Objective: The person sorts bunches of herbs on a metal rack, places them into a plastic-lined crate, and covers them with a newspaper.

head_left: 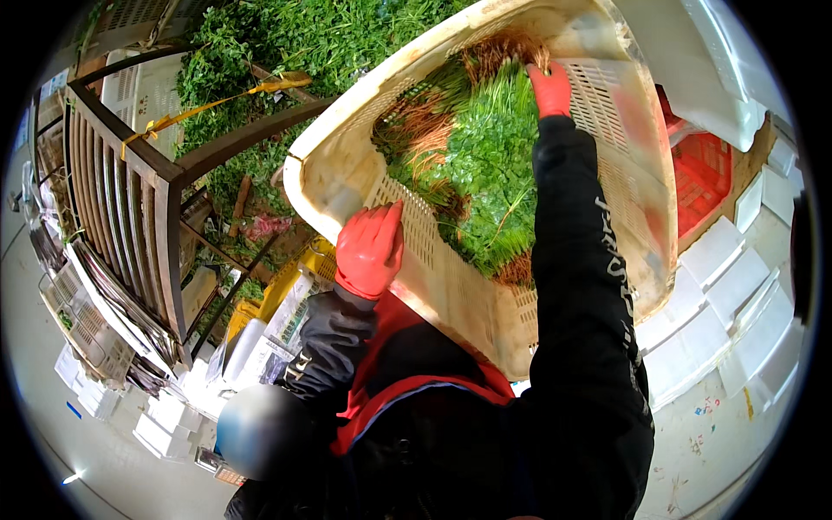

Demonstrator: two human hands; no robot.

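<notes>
Two red-gloved hands show in the head view: the left hand [371, 249], fingers together, is at the left rim of a cream crate [641, 173], the right hand [549, 88] at the roots [507, 52] of leafy greens [496, 147] inside; whether either grips, I cannot tell. The greens look light, soft, slippery and easily bruised, best held by the root ends; they spread left of the right fingers, right of the left ones.

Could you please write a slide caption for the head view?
Red-gloved right hand at the root ends of leafy greens in a cream plastic basket, left hand at its rim.
</notes>
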